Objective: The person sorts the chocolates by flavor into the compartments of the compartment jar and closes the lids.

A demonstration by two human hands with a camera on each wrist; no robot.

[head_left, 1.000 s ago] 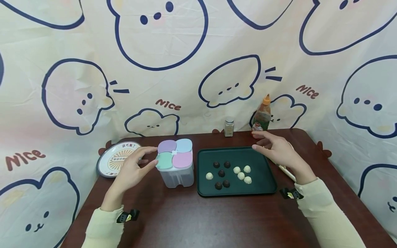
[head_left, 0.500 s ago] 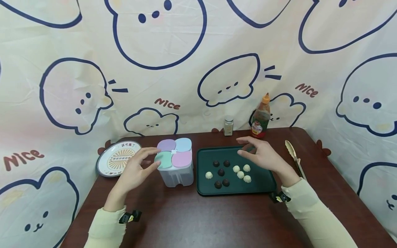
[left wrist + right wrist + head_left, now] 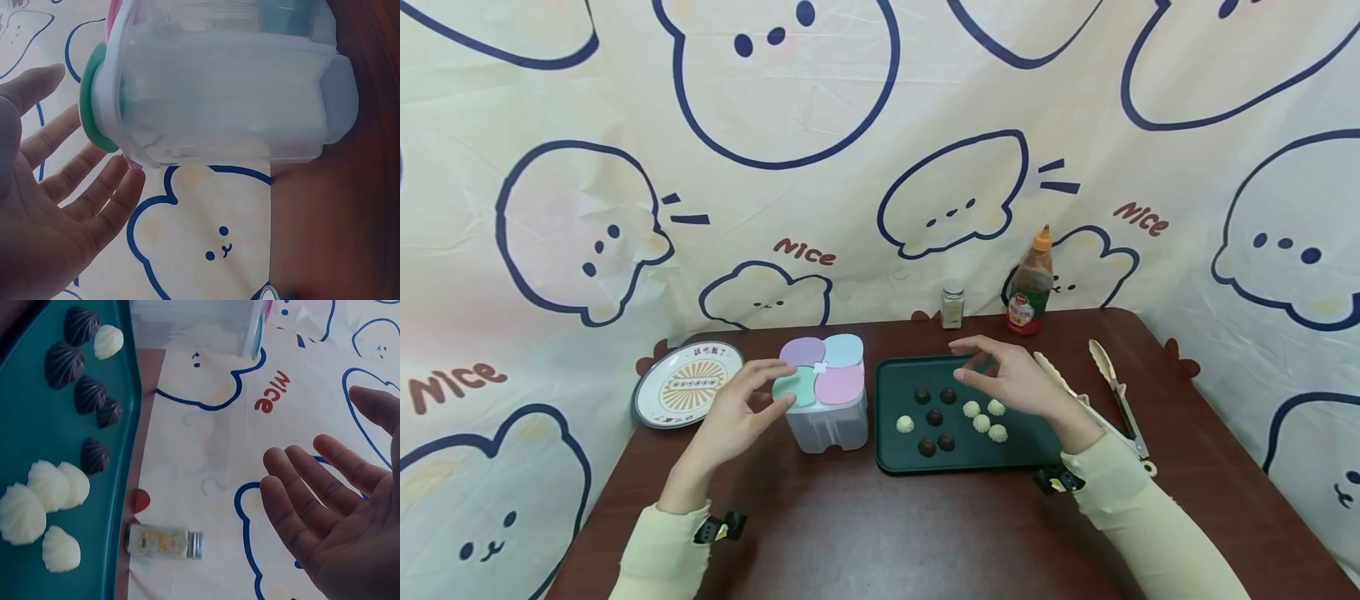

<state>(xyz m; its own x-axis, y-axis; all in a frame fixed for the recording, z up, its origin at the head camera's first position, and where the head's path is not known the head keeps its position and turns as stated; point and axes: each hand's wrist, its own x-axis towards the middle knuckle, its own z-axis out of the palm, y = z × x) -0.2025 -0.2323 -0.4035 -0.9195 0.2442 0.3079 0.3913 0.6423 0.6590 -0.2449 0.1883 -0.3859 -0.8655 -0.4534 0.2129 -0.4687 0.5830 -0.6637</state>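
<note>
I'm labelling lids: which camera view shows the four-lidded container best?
The head view: it shows the container uncropped, all four lids visible. The left wrist view shows its clear side, cropped at the top; the right wrist view catches only part.

Staged tabletop set; creased cartoon backdrop (image 3: 850, 208), brown table (image 3: 880, 533)

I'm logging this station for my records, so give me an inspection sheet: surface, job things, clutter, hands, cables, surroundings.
Surface: dark brown table, slightly glossy.
Job things: clear container with four coloured lid flaps; green tray bearing five dark pieces and five white pieces.
Clutter: plate at left; jar and bottle at the back; tongs at right, spread.
Hands: left hand beside the lid, contact unclear; right hand over the tray, holding nothing.
Cables: nothing seen.
Surroundings: cartoon-printed sheet behind the table.
</note>
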